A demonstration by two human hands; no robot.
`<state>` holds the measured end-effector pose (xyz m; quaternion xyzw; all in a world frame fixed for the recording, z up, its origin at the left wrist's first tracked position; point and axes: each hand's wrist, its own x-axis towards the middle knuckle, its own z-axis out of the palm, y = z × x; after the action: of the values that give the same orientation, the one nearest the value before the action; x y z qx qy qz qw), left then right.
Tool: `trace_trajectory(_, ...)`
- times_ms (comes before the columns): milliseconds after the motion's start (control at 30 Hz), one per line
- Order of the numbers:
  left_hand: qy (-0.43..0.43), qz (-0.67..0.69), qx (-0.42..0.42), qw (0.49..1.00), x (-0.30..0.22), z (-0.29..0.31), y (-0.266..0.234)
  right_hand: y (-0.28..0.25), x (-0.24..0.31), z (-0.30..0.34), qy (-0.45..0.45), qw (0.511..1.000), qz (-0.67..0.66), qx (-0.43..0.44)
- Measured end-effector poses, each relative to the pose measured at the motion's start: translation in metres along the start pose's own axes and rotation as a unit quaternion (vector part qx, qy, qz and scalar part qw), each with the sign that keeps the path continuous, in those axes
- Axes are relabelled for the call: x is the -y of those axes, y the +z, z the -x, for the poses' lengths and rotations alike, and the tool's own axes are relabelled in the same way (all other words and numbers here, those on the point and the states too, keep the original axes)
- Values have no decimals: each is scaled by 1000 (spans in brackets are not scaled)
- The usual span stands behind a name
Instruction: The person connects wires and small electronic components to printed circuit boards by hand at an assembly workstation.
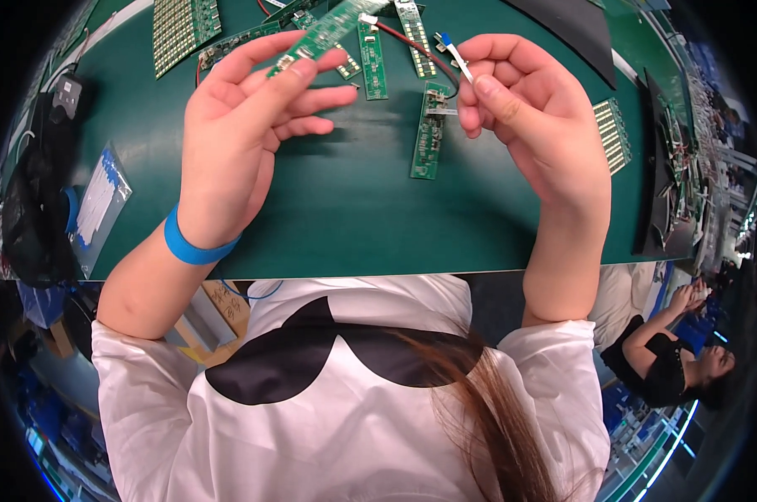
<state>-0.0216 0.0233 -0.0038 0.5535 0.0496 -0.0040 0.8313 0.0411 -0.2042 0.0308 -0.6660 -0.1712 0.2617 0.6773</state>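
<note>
My left hand (pixel 253 113) pinches a narrow green circuit board (pixel 328 38) between thumb and fingers, above the table's far side. Its other fingers are spread. My right hand (pixel 529 109) is closed on a white flat ribbon cable (pixel 460 63) with a blue tip, held upright between thumb and fingertips. Just left of that hand, a small green circuit board (pixel 427 151) lies on the table. A short white strip reaches from it toward my fingers. Between the hands lies another narrow board (pixel 372 67), with a red and black wire (pixel 412 43) running from its end toward my right hand.
A green table (pixel 345 217) spans the front. LED panels lie at the back left (pixel 182 38) and right (pixel 613 134). A clear bag of ribbon cables (pixel 102 201) sits at left, near a black adapter (pixel 67 94). Black sheets (pixel 571 29) lie back right. A person (pixel 667 356) is off to the right.
</note>
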Motion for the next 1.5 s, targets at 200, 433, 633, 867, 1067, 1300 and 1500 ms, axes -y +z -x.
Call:
trace_trajectory(200,-53,-4,-13,999,2,-1,-1,7,2,3,-37,998,-14,-38)
trace_trajectory(433,-206,-251,194,925,-4,-7,1,-28,25,13,-22,999,38,-25)
trace_trajectory(633,101,-501,140,848,9,-18,15,-62,37,25,-94,991,45,-87)
trace_trajectory(867,154,-327,102,927,2,-15,14,-93,58,76,-177,963,10,-206)
trace_trajectory(1067,-10,-205,205,957,-13,-10,63,-91,54,133,-201,937,4,-284)
trace_trajectory(1300,219,-614,210,729,45,-79,195,-75,30,174,-143,931,3,-336)
trace_trajectory(1500,198,-666,155,702,91,-117,218,-57,25,185,-124,928,29,-350)
